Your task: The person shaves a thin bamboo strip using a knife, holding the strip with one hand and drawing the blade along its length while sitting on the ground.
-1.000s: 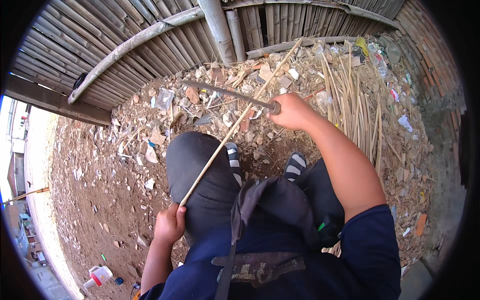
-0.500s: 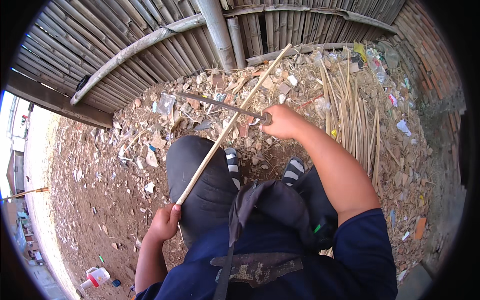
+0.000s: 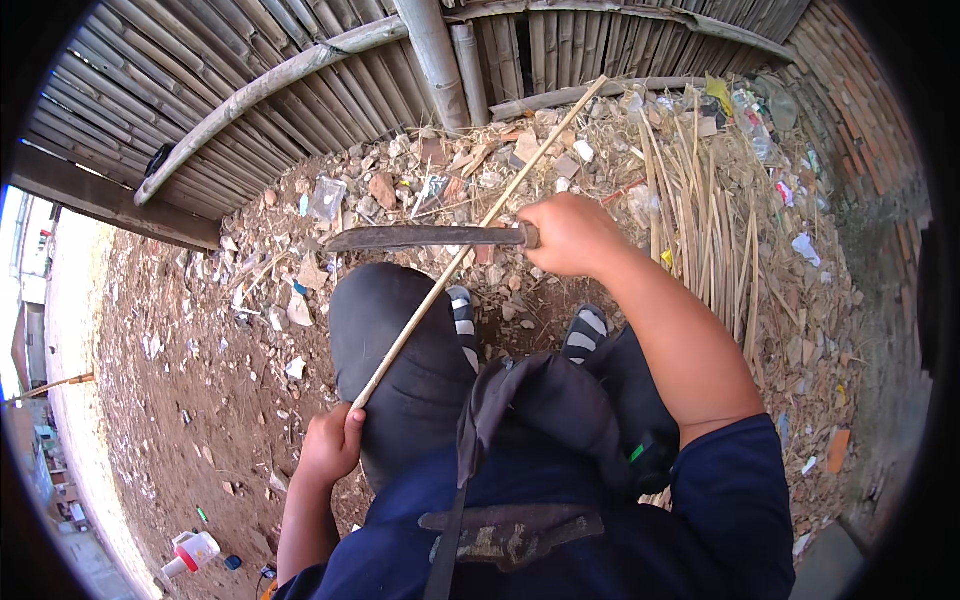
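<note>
A long, thin bamboo strip (image 3: 420, 312) slants across my left thigh, from beside my hip up to the far right. Its near end is gripped in my left hand (image 3: 333, 440), thumb laid along it. My right hand (image 3: 568, 235) is wrapped round the handle of a machete (image 3: 420, 237). The dark blade points left, its broad side facing up, and crosses over the strip a little beyond my knee. Whether the blade touches the strip I cannot tell.
A pile of similar bamboo strips (image 3: 715, 235) lies on the ground to the right. Ahead stands a bamboo fence (image 3: 300, 110) with a post, and a brick wall (image 3: 855, 100) rises on the right. Rubble and litter cover the soil. A white and red plastic jug (image 3: 195, 550) lies at the lower left.
The machete has turned so its broad side shows, and its tip has swung nearer to me. The strip has rolled slightly, its far end shifting right. My left hand stays in place.
</note>
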`<state>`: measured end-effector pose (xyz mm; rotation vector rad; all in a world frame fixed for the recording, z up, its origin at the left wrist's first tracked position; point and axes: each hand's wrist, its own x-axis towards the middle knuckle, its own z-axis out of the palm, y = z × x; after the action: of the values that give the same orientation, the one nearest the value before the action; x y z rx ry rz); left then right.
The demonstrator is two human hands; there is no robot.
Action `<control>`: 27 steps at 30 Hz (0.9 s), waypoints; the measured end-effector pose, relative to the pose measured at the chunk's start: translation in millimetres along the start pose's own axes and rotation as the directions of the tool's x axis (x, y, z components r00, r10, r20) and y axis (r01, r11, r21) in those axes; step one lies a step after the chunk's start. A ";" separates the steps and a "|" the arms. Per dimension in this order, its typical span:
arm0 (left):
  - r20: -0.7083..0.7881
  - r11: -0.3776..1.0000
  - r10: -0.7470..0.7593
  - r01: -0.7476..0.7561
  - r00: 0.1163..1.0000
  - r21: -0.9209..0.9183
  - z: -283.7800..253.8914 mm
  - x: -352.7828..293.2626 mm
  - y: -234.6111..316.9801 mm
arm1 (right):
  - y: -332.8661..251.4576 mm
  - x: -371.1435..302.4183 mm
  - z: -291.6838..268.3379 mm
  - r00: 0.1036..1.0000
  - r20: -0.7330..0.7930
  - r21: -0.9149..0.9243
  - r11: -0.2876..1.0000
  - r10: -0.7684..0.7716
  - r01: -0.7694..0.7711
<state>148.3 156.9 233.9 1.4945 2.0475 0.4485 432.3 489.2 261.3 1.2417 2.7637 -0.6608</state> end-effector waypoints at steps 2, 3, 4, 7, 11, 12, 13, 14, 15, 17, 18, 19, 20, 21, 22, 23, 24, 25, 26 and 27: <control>0.008 1.000 -0.014 0.014 1.000 0.019 4.7 6.1 -1.1 | 35.8 15.1 14.6 0.989 0.011 0.198 0.969 0.147 -0.146; 0.010 1.000 -0.008 0.008 1.000 0.005 3.1 8.1 0.7 | 57.5 21.8 18.9 0.976 0.004 0.289 0.934 0.218 -0.210; 0.006 1.000 -0.010 0.010 1.000 -0.005 0.1 6.7 0.4 | 60.7 23.1 17.7 0.956 -0.047 0.303 0.916 0.291 -0.264; 0.019 0.999 -0.006 0.006 1.000 -0.035 -6.7 6.0 4.4 | 66.7 16.7 8.1 0.959 -0.052 0.312 0.917 0.277 -0.248; 0.022 1.000 -0.014 0.014 1.000 -0.001 -4.7 3.1 8.3 | 12.3 5.5 8.2 0.996 -0.054 0.095 0.993 0.078 -0.072; 0.016 1.000 -0.010 0.010 1.000 0.016 -3.4 1.6 5.5 | -2.1 -0.5 3.0 0.998 -0.057 0.007 1.000 -0.002 0.002; 0.006 1.000 -0.001 0.001 1.000 0.028 -1.1 0.7 3.4 | 3.0 4.3 2.9 0.998 -0.007 0.095 0.993 0.065 -0.064; 0.018 1.000 -0.013 0.012 1.000 0.011 0.8 1.6 1.5 | 17.0 10.3 0.5 0.989 0.046 0.179 0.973 0.140 -0.146; 0.030 1.000 -0.025 0.026 0.999 -0.007 2.7 2.6 -1.7 | 33.6 16.0 1.3 0.973 0.105 0.257 0.939 0.207 -0.228; 0.038 0.999 -0.027 0.028 0.999 -0.045 -0.8 9.2 1.0 | 76.0 23.8 17.8 0.963 -0.046 0.333 0.913 0.266 -0.236; 0.052 0.998 -0.022 0.025 0.998 -0.064 -6.7 10.0 5.9 | 87.6 23.2 21.1 0.948 -0.087 0.352 0.900 0.305 -0.257; 0.062 0.996 -0.028 0.033 0.998 -0.084 -9.9 8.0 7.5 | 84.0 23.3 17.1 0.934 -0.121 0.372 0.888 0.335 -0.270; 0.100 0.996 -0.042 0.050 0.994 -0.076 -8.8 7.3 -2.7 | 77.9 20.6 17.5 0.943 -0.149 0.344 0.910 0.297 -0.232; 0.111 0.991 -0.057 0.070 0.992 -0.110 -9.1 7.8 -5.1 | 71.3 19.3 16.0 0.960 -0.104 0.314 0.925 0.258 -0.215; 0.126 0.985 -0.076 0.095 0.989 -0.147 -7.9 7.2 -7.5 | 56.6 16.6 10.4 0.974 -0.050 0.283 0.939 0.220 -0.197; 0.146 0.976 -0.094 0.120 0.985 -0.182 -7.5 7.4 -9.2 | 45.1 14.7 10.9 0.983 0.006 0.254 0.950 0.185 -0.181; 0.155 0.977 -0.083 0.111 0.984 -0.182 -8.2 8.2 -9.9 | 37.5 13.5 16.3 0.996 -0.013 0.192 0.978 0.090 -0.086; 0.165 0.978 -0.074 0.104 0.983 -0.183 -8.9 7.4 -9.4 | 36.6 12.7 13.6 0.994 0.027 0.193 0.975 0.108 -0.111; 0.175 0.978 -0.066 0.099 0.982 -0.184 -9.2 5.8 -9.7 | 35.7 13.1 6.9 0.990 0.067 0.192 0.972 0.124 -0.134; 0.164 0.975 -0.078 0.110 0.983 -0.192 -6.8 4.6 -13.3 | 36.7 16.5 2.3 0.985 0.107 0.190 0.969 0.138 -0.157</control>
<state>133.0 157.4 230.6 1.2666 1.8822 0.4694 447.2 521.5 242.5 1.3967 2.5507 -0.9717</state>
